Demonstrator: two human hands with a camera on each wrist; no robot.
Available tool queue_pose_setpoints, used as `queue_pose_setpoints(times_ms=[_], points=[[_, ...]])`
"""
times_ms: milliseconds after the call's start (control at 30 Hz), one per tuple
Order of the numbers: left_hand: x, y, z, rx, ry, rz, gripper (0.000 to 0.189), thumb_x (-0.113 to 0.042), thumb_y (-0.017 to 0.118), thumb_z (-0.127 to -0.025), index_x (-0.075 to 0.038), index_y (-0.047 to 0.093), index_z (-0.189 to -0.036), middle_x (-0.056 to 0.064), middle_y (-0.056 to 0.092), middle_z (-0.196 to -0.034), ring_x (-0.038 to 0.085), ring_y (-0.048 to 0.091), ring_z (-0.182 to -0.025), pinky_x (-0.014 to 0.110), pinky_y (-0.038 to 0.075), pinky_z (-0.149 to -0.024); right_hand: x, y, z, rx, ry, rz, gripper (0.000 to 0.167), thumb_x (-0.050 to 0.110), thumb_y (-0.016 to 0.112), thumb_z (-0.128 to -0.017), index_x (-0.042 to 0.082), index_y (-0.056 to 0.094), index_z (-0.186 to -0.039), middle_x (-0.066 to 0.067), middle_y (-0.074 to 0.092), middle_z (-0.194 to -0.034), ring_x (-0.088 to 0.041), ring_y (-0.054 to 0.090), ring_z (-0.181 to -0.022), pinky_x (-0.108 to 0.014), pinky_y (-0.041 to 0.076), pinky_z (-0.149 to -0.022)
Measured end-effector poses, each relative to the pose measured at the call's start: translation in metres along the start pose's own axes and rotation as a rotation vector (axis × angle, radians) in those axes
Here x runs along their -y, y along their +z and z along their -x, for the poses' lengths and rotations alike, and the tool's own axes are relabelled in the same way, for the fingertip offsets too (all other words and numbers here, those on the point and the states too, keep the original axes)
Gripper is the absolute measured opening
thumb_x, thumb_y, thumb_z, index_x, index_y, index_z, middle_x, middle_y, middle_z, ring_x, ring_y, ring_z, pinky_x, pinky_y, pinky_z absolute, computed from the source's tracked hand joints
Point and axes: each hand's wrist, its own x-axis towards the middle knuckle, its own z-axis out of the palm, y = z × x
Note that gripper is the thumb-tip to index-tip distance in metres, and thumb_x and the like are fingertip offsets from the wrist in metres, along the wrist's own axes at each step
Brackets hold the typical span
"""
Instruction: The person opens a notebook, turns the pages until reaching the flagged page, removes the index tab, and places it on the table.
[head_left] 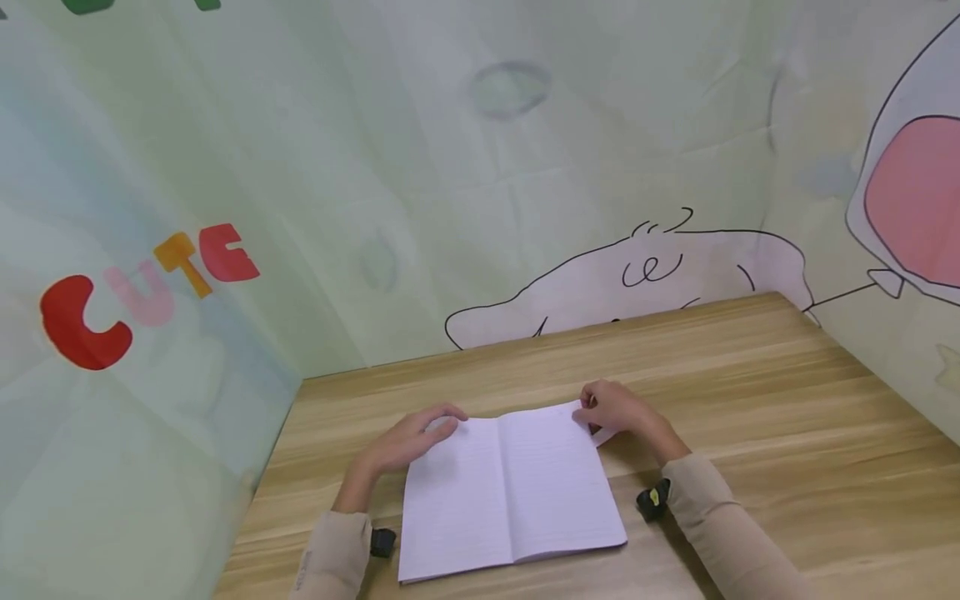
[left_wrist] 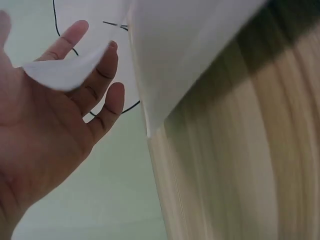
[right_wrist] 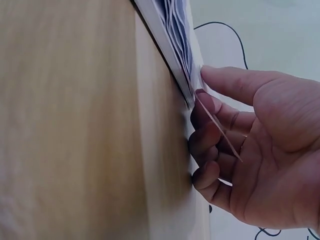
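A lined notebook (head_left: 551, 483) lies spread on the table, its fold running roughly front to back. At its upper left corner is my left hand (head_left: 405, 437), fingers spread and only slightly bent. In the left wrist view, a curled page corner (left_wrist: 62, 72) lies across that hand's palm and fingers. My right hand (head_left: 615, 406) pinches a page at the upper right corner between thumb and bent fingers. From the right wrist, a thin sheet edge (right_wrist: 220, 127) slants over the fingers, below the stacked leaves (right_wrist: 177, 45).
The wood-patterned table (head_left: 750, 417) reaches back to a printed cloth wall (head_left: 337, 208). Another cloth wall with colourful letters stands at the left. A black wrist camera (head_left: 383, 542) sits at the left cuff, and a second camera (head_left: 653, 500) at the right cuff.
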Motion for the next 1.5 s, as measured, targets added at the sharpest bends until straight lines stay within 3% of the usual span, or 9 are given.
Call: queue_pose_setpoints(times_ms=[233,400,567,733,967,1133,1300,1433,1500], points=[[0.015,-0.001,0.005,-0.071,-0.02,-0.073,0.013,-0.018,0.068,-0.096,-0.016,0.065,-0.108,0.006,0.064,-0.122,0.027,0.056,-0.115,0.052,0.042,-0.099,-0.002,-0.002,0.002,0.03,0.007,-0.006,0.015,0.018,0.072,-0.094,0.007,0.062,-0.09,-0.005,0.059,-0.08,-0.019,0.055,-0.071,-0.029,0.044,-0.061],[0.02,0.001,0.006,-0.111,-0.077,-0.155,0.019,-0.007,0.071,-0.091,-0.018,0.065,-0.106,0.01,0.066,-0.121,0.027,0.059,-0.108,0.053,0.045,-0.094,-0.004,0.0,0.001,0.022,0.001,0.007,0.014,0.016,0.07,-0.094,0.007,0.061,-0.088,-0.005,0.058,-0.079,-0.019,0.054,-0.069,-0.029,0.043,-0.059],[0.024,0.002,0.005,-0.113,-0.138,-0.233,0.022,-0.006,0.073,-0.09,-0.021,0.066,-0.105,0.008,0.067,-0.119,0.024,0.058,-0.1,0.05,0.047,-0.09,-0.004,0.001,-0.002,-0.003,-0.029,0.038,0.012,0.014,0.07,-0.094,0.008,0.061,-0.088,-0.005,0.058,-0.08,-0.018,0.054,-0.071,-0.029,0.043,-0.061],[0.024,0.002,0.003,-0.096,-0.171,-0.305,0.021,-0.006,0.074,-0.089,-0.02,0.069,-0.104,0.006,0.068,-0.118,0.023,0.059,-0.102,0.049,0.047,-0.091,-0.003,0.002,-0.004,-0.011,-0.03,0.059,0.012,0.014,0.07,-0.094,0.008,0.062,-0.089,-0.005,0.059,-0.081,-0.019,0.055,-0.072,-0.03,0.044,-0.064],[0.018,0.002,0.002,-0.092,-0.177,-0.404,0.016,-0.011,0.077,-0.087,-0.021,0.071,-0.099,0.005,0.057,-0.102,0.021,0.053,-0.087,0.045,0.048,-0.08,-0.003,-0.002,-0.003,-0.02,-0.034,0.059,0.012,0.016,0.069,-0.095,0.007,0.062,-0.091,-0.005,0.059,-0.082,-0.019,0.054,-0.074,-0.031,0.044,-0.066],[0.014,0.001,-0.002,-0.104,-0.153,-0.466,0.015,-0.014,0.082,-0.083,-0.022,0.074,-0.093,0.006,0.048,-0.095,0.022,0.044,-0.086,0.04,0.039,-0.075,-0.001,-0.009,0.001,0.006,-0.051,0.016,0.013,0.017,0.069,-0.096,0.008,0.063,-0.088,-0.004,0.059,-0.079,-0.018,0.053,-0.073,-0.03,0.043,-0.065],[0.007,-0.002,-0.007,-0.064,-0.176,-0.509,0.012,-0.019,0.082,-0.083,-0.026,0.076,-0.09,0.005,0.051,-0.098,0.025,0.045,-0.095,0.046,0.038,-0.081,0.001,-0.016,0.004,0.065,-0.109,-0.036,0.014,0.017,0.068,-0.096,0.008,0.063,-0.086,-0.002,0.057,-0.076,-0.017,0.052,-0.071,-0.03,0.041,-0.065],[-0.005,-0.003,-0.014,0.019,-0.131,-0.515,0.009,-0.022,0.08,-0.085,-0.024,0.076,-0.093,0.005,0.059,-0.097,0.025,0.051,-0.097,0.054,0.04,-0.084,0.001,-0.02,0.007,0.124,-0.137,-0.075,0.016,0.016,0.067,-0.097,0.008,0.062,-0.084,-0.001,0.055,-0.073,-0.016,0.051,-0.069,-0.031,0.04,-0.065],[-0.011,-0.002,-0.019,0.065,-0.083,-0.491,0.009,-0.022,0.079,-0.086,-0.022,0.077,-0.094,0.005,0.061,-0.095,0.024,0.053,-0.095,0.052,0.041,-0.082,0.001,-0.022,0.008,0.159,-0.145,-0.104,0.015,0.016,0.066,-0.097,0.007,0.062,-0.085,-0.001,0.057,-0.075,-0.016,0.052,-0.07,-0.03,0.042,-0.067]])
